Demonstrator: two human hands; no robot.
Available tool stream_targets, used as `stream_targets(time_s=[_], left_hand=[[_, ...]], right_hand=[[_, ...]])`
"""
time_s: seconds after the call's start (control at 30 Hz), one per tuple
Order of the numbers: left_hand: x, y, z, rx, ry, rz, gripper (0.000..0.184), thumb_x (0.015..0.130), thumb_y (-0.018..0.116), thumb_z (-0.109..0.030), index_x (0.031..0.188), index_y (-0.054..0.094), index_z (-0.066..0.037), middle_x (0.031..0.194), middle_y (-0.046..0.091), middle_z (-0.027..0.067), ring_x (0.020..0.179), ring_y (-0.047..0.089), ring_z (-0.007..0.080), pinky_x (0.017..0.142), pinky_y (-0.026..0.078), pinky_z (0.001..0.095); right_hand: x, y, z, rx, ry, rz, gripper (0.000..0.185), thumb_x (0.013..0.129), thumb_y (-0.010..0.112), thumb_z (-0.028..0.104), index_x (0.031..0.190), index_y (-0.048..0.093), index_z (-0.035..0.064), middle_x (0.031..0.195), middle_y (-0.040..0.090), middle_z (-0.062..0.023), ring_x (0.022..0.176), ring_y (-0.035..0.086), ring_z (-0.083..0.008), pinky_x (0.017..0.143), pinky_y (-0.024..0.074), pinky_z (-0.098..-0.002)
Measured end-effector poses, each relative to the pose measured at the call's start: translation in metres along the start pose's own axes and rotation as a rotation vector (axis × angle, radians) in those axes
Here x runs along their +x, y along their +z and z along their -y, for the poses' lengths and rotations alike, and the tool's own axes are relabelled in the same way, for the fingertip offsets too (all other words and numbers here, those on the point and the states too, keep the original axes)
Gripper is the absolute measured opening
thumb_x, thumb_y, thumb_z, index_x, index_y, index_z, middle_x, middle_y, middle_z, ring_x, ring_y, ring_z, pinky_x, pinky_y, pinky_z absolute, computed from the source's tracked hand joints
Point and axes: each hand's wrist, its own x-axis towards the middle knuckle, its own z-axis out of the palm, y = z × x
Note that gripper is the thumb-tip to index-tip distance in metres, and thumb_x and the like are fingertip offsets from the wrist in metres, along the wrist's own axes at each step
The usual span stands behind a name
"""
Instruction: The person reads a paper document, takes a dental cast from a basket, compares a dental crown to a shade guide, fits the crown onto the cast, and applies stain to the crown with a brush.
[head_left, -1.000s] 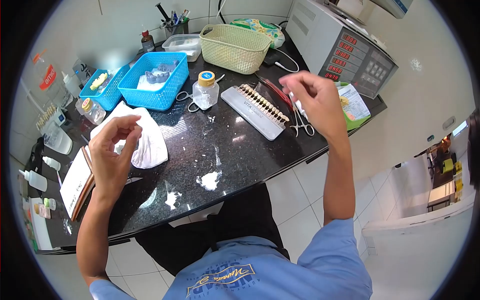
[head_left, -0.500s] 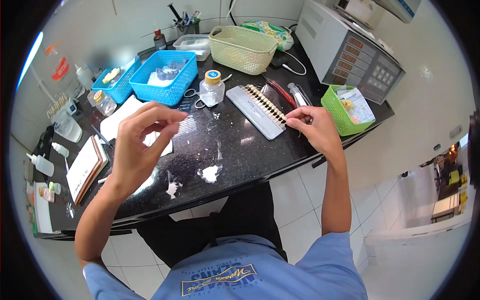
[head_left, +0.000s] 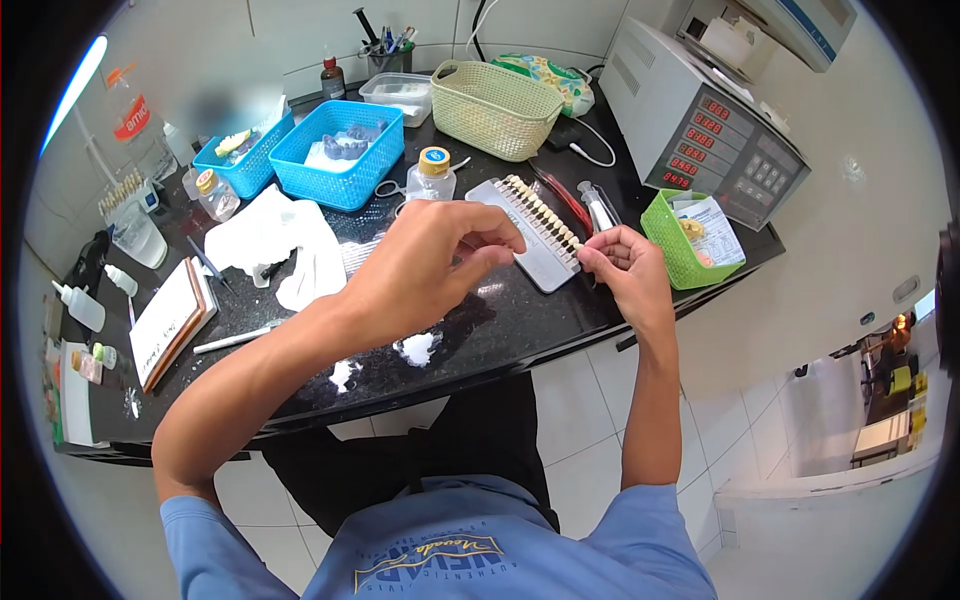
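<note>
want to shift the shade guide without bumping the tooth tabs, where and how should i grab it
I'd pinch the shade guide by its bare grey long edge, toward the near end, coming from the left, where the left hand is. The tooth tabs line the opposite side. It lies flat on the counter, so that edge may need tipping up first.

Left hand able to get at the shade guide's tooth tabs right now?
Likely yes: the left hand is beside the shade guide, with nothing visible between it and most tooth tabs; only the right hand crowds the row's near end.
</note>
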Motion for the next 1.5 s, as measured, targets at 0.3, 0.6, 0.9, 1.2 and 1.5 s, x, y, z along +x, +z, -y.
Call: stream_targets(time_s=[0.3, 0.6, 0.9, 1.2, 1.5], left_hand=[[-0.015, -0.001, 0.009, 0.242, 0.01, 0.101, 0.014, 0.091, 0.057, -0.002, 0.103, 0.064, 0.003, 0.096, 0.069, 0.0174, 0.094, 0.067, 0.0347, 0.083, 0.053, 0.0386], [-0.016, 0.024, 0.015, 0.408, 0.148, 0.236, 0.021, 0.094, 0.051, -0.008, 0.109, 0.056, 0.007, 0.115, 0.06, 0.0212, 0.109, 0.058, 0.0383, 0.091, 0.049, 0.0444], [-0.022, 0.023, 0.009, 0.469, 0.06, 0.32, 0.037, 0.094, 0.051, -0.007, 0.128, 0.052, 0.008, 0.122, 0.059, 0.0226, 0.119, 0.054, 0.0389, 0.098, 0.048, 0.043], [-0.025, 0.028, 0.016, 0.452, 0.128, 0.204, 0.041, 0.09, 0.056, -0.002, 0.13, 0.053, 0.004, 0.121, 0.062, 0.0225, 0.123, 0.054, 0.0359, 0.099, 0.048, 0.0447], [-0.022, 0.025, 0.018, 0.364, 0.118, 0.219, 0.044, 0.075, 0.055, 0.008, 0.118, 0.048, 0.013, 0.121, 0.054, 0.0356, 0.118, 0.054, 0.0435, 0.093, 0.05, 0.0456]], right_hand=[[0.005, -0.011, 0.001, 0.154, 0.048, 0.096, 0.014, 0.085, 0.072, 0.006, 0.093, 0.064, -0.0022, 0.08, 0.07, -0.0079, 0.068, 0.064, -0.008, 0.063, 0.0529, -0.0203], [0.014, -0.015, -0.001, 0.063, 0.056, 0.246, 0.016, 0.084, 0.074, 0.008, 0.094, 0.065, -0.0008, 0.082, 0.069, -0.0056, 0.071, 0.063, -0.0072, 0.065, 0.0507, -0.0196], [0.007, -0.012, -0.003, -0.038, 0.018, 0.174, 0.017, 0.087, 0.071, 0.012, 0.097, 0.07, -0.0016, 0.082, 0.068, -0.0027, 0.072, 0.059, -0.0066, 0.066, 0.0478, -0.0207], [-0.002, -0.009, -0.002, -0.103, -0.049, 0.159, 0.018, 0.088, 0.067, 0.007, 0.102, 0.07, -0.004, 0.085, 0.069, -0.0066, 0.078, 0.063, -0.009, 0.07, 0.0516, -0.0223], [0.011, 0.005, 0.002, -0.183, 0.037, 0.043, 0.014, 0.084, 0.067, 0.003, 0.096, 0.071, -0.0037, 0.077, 0.069, -0.0065, 0.069, 0.065, -0.0094, 0.069, 0.0535, -0.0228]])
